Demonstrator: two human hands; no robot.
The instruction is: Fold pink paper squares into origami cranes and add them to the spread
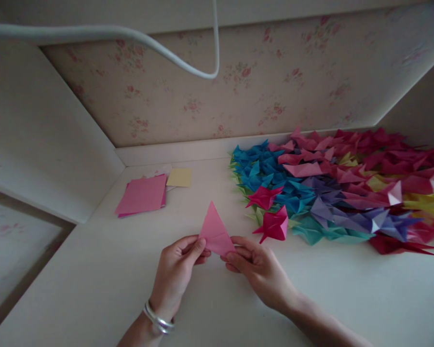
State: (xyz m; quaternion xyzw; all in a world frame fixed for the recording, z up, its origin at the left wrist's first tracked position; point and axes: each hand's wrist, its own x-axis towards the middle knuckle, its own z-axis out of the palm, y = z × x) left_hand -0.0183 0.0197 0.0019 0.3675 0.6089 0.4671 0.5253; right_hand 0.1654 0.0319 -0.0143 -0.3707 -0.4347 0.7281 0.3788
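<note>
A pink sheet of origami paper (216, 230), folded into a triangle with its point away from me, is held just over the white table. My left hand (181, 262) pinches its left corner, thumb on top and fingers beneath. The right corner is between the thumb and fingers of my right hand (251, 265). A faint crease crosses the paper's lower part. Beyond my right hand lie two magenta folded paper pieces (275, 224), at the near edge of a large heap of folded paper (325, 188) in blue, pink, purple, teal, red and yellow.
A stack of pink square paper (142, 193) lies at the back left, with a small pale yellow square (180, 177) beside it. A white cable (166, 50) hangs across the top. Behind the white table (210, 308) stands a flower-patterned wall (202, 103); a white panel (39, 111) rises at left.
</note>
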